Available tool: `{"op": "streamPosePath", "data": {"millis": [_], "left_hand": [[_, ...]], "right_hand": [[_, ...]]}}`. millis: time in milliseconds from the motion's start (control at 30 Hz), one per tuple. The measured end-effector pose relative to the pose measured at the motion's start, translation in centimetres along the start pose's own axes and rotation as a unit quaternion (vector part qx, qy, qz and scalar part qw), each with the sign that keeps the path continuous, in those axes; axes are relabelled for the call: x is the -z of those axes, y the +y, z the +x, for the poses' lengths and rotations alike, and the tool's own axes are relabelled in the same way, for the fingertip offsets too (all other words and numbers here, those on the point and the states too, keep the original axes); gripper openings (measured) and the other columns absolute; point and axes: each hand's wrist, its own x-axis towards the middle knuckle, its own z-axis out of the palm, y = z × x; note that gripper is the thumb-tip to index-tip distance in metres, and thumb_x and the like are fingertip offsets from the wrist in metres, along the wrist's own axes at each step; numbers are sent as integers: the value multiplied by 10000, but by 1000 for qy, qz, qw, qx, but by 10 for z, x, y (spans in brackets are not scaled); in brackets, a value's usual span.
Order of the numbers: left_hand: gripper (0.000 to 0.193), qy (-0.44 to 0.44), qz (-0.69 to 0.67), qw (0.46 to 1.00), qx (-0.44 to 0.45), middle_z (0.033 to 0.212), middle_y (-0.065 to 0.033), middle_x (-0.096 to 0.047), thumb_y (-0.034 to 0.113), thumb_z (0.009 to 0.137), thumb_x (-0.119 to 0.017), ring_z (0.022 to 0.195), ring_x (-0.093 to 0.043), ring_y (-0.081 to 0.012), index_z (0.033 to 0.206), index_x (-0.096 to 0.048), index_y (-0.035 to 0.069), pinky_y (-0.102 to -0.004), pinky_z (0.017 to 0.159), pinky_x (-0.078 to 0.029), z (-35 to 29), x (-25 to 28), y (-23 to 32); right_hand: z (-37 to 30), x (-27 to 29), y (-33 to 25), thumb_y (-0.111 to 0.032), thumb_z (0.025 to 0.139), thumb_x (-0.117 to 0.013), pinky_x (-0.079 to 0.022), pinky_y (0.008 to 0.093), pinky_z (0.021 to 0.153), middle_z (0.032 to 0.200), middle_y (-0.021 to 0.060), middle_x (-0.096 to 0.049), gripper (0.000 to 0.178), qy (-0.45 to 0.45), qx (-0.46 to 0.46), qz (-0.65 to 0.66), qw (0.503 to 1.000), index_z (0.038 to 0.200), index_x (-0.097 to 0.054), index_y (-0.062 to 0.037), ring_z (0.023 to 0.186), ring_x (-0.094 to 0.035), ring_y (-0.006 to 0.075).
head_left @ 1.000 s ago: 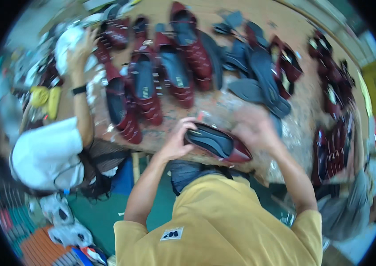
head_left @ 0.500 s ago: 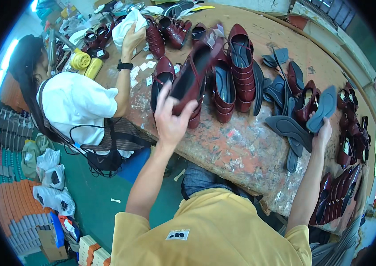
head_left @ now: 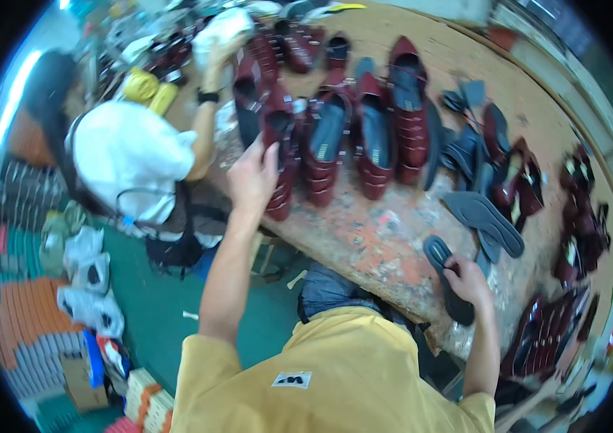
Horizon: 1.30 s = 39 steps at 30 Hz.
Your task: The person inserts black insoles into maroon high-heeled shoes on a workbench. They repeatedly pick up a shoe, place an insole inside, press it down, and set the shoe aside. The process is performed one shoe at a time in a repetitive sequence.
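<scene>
A burgundy shoe (head_left: 277, 123) is pinched at its heel by my left hand (head_left: 250, 180), low at the left end of a row of nested burgundy shoes; motion blurs it. My right hand (head_left: 471, 281) grips a dark grey insole (head_left: 438, 252), thumb on top, held flat near the front edge of the table. Two nested shoe stacks, a middle one (head_left: 327, 133) and one to its right (head_left: 374, 137), show dark insoles inside. Grey insoles (head_left: 483, 220) lie in a loose, overlapping pile just beyond my right hand.
At left a co-worker in a white shirt (head_left: 129, 159) reaches over the worn wooden table (head_left: 364, 242), a white cloth (head_left: 221, 36) in hand. More burgundy shoes (head_left: 546, 332) line the right edge. Plastic bags (head_left: 90, 310) lie on the green floor (head_left: 176, 289).
My left hand has brought the shoe down and left onto the row. My right hand has moved toward me and left, lowering its insole from the pile's far side to the table's front.
</scene>
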Motion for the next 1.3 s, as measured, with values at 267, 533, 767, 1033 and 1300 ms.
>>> {"op": "streamPosePath", "data": {"millis": [267,533,767,1033,1300], "left_hand": [[403,22,292,950,-105,1518,-238,-608,342,1050,-660,1484,-486,-436,1251,-727,0,-643,1209,-331,-26,-17,13],[644,-320,-239,884,-245,1126,-254,-788,446,972,-800,1077,-789,-350,1375,-685,-43,-416,947,-618,-31,-242,334],[460,-538,-459,703,77,1016,-44,-728,419,1026,-794,905,-726,-143,1184,-727,-8,-364,736,-688,-3,-221,366],[337,-347,-324,856,-204,1729,-293,-383,-22,800,-835,1440,-609,-352,1128,-787,39,-445,1192,-463,-89,-43,124],[617,-426,-31,836,-345,1802,-197,-249,135,753,-893,1667,-188,-464,1349,-786,254,-747,1290,-151,-128,-25,90]], "right_hand": [[-24,-45,-9,-397,862,-885,-582,539,840,1169,173,-667,583,195,-19,-15,980,1238,-550,-103,1023,-724,423],[-27,-47,-8,-346,807,-924,-596,469,769,1039,128,-677,541,252,5,17,968,1150,-603,-78,937,-723,360],[-27,-49,-8,-338,848,-893,-595,483,769,1001,144,-680,504,261,-9,44,964,1161,-601,-73,919,-728,369],[16,-50,27,-291,992,-807,-440,313,589,772,-4,-575,329,374,-94,466,796,1111,-566,-100,621,-523,151],[12,15,1,-178,1009,-764,-385,227,592,783,-50,-528,304,228,-59,597,767,1203,-536,-130,654,-512,47]]}}
